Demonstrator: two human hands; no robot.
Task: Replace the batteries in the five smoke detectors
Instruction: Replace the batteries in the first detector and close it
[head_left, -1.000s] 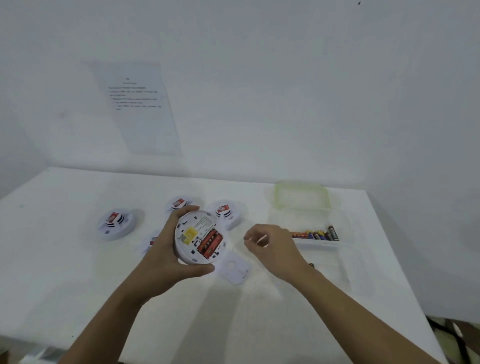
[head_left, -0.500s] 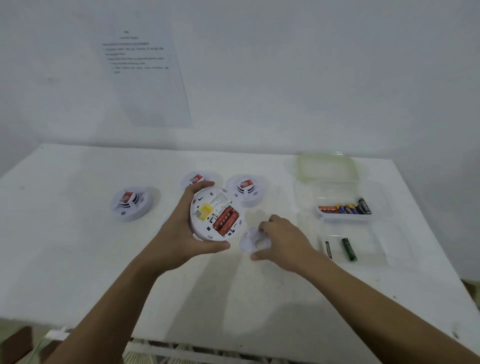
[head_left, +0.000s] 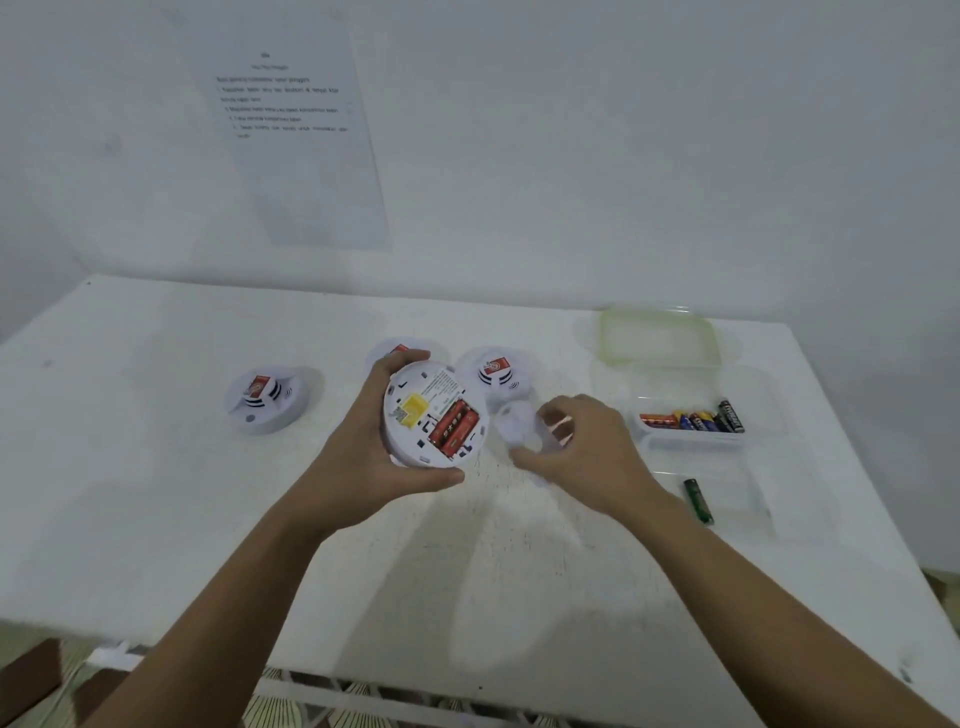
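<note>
You can read no word clearly. The sheet on the wall bears blurred printed lines. The smoke detector you hold has a printed label and code square, and the batteries carry brand print, all illegible.

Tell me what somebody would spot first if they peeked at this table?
Most eyes would go to the open smoke detector gripped in the left hand at the middle of the table, with two red batteries showing in its back. Just right of it, the right hand holds a white round cover, and farther right a row of colourful batteries lies in a clear box.
</note>
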